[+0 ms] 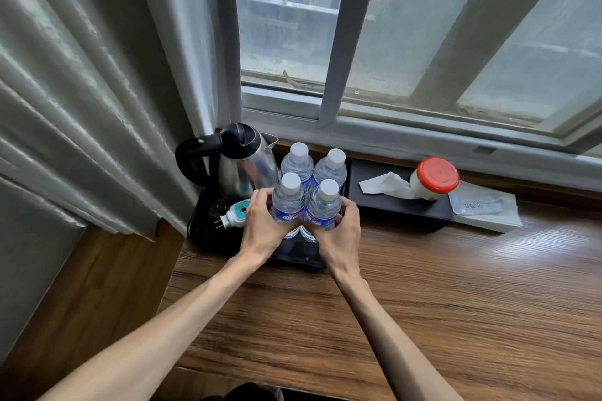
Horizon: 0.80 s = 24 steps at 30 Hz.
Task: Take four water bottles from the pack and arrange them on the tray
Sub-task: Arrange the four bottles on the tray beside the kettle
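Several clear water bottles with white caps and blue labels stand upright in a tight square block on the black tray [208, 231]. The near-left bottle [288, 197] is wrapped by my left hand [262, 228]. My right hand [338, 234] grips the near-right bottle [324, 205]. Behind them stand the far-left bottle [298, 161] and the far-right bottle [332, 169], touching the front pair. The bottles' bases are hidden by my hands. No pack is in view.
A steel kettle [242, 163] with a black handle shares the tray's left side, with a white plug [233, 213] lying in front of it. Right of the tray sit a black tissue box [397, 202], a red-lidded jar [435, 177] and a plastic packet [485, 205]. Curtain hangs at left; wooden desk in front.
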Available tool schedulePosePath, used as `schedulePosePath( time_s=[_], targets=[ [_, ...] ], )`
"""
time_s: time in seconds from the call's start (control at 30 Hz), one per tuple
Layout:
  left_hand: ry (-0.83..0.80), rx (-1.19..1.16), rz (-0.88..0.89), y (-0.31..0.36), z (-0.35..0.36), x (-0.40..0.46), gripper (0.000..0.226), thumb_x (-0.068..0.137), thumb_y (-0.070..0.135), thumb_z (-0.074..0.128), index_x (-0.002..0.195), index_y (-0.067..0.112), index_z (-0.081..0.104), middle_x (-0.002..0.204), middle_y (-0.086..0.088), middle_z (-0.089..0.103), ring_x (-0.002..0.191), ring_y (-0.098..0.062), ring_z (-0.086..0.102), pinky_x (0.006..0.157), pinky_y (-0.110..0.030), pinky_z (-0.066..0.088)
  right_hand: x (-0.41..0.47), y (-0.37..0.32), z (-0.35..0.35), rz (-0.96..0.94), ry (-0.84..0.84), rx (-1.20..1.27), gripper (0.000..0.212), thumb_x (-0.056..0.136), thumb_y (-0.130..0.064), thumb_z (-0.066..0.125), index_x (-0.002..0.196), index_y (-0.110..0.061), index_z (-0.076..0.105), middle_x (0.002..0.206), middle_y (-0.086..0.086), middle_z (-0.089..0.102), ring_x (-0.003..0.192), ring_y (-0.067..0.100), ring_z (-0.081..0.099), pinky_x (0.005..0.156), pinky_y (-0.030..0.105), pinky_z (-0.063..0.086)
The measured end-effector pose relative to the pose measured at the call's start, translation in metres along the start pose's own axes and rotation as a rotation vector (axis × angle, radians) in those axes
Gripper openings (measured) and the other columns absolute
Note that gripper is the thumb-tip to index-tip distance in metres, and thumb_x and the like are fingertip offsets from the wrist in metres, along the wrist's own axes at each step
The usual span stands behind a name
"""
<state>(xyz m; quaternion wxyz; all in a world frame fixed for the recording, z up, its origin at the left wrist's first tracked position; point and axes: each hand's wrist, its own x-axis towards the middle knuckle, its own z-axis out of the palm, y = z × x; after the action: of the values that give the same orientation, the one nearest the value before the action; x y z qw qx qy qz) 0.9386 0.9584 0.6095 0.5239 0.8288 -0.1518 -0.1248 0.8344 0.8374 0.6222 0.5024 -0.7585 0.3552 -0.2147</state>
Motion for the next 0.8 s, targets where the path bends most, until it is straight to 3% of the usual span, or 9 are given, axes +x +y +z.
schedulePosePath(
  time_s=[0.3, 0.37, 0.5, 0.67, 0.8],
  targets=[
    [-0.043, 0.009, 0.051, -0.001, -0.004, 0.0, 0.078, 0.049, 0.06, 0.089, 0.11, 0.025, 0.054, 0.108, 0.006, 0.055, 0.106, -0.013, 0.06, 0.091, -0.043, 0.057, -0.003, 0.005, 0.003, -0.016, -0.012, 0.008, 0.081, 0.065, -0.038, 0.091, 0.13, -0.016, 0.048, 0.125, -0.002, 0.051, 0.1, -0.002, 0.059, 0.09, 0.035, 0.057],
    [-0.021, 0.016, 0.056, 0.004, -0.003, 0.0, 0.075, 0.048, 0.056, 0.092, 0.105, 0.022, 0.055, 0.104, 0.005, 0.056, 0.1, -0.013, 0.061, 0.086, -0.041, 0.057, -0.003, 0.003, 0.0, -0.019, -0.011, 0.004, 0.081, 0.065, -0.042, 0.089, 0.13, -0.017, 0.049, 0.125, -0.002, 0.052, 0.101, -0.002, 0.058, 0.092, 0.034, 0.056],
    [0.003, 0.052, 0.096, 0.011, -0.001, -0.003, 0.068, 0.051, 0.038, 0.095, 0.102, 0.015, 0.056, 0.1, 0.001, 0.057, 0.094, -0.015, 0.058, 0.078, -0.027, 0.048, -0.004, 0.001, 0.0, -0.029, 0.001, -0.006, 0.078, 0.064, -0.048, 0.087, 0.127, -0.021, 0.051, 0.121, -0.005, 0.053, 0.11, 0.012, 0.058, 0.096, 0.038, 0.053],
    [0.005, 0.042, 0.104, 0.012, -0.001, -0.007, 0.068, 0.055, 0.032, 0.095, 0.108, 0.017, 0.056, 0.104, 0.001, 0.056, 0.1, -0.016, 0.057, 0.085, -0.03, 0.05, -0.006, -0.001, 0.0, -0.028, 0.002, -0.003, 0.078, 0.065, -0.044, 0.089, 0.128, -0.019, 0.051, 0.124, -0.002, 0.053, 0.109, 0.01, 0.058, 0.096, 0.037, 0.053],
    [-0.031, 0.038, 0.116, 0.015, -0.002, -0.008, 0.069, 0.056, 0.031, 0.094, 0.112, 0.024, 0.053, 0.106, 0.004, 0.052, 0.107, -0.015, 0.053, 0.087, -0.024, 0.043, -0.008, -0.001, 0.0, -0.003, -0.028, 0.001, 0.083, 0.064, -0.047, 0.088, 0.131, -0.021, 0.047, 0.127, -0.003, 0.053, 0.115, 0.014, 0.058, 0.098, 0.042, 0.052]
  ],
)
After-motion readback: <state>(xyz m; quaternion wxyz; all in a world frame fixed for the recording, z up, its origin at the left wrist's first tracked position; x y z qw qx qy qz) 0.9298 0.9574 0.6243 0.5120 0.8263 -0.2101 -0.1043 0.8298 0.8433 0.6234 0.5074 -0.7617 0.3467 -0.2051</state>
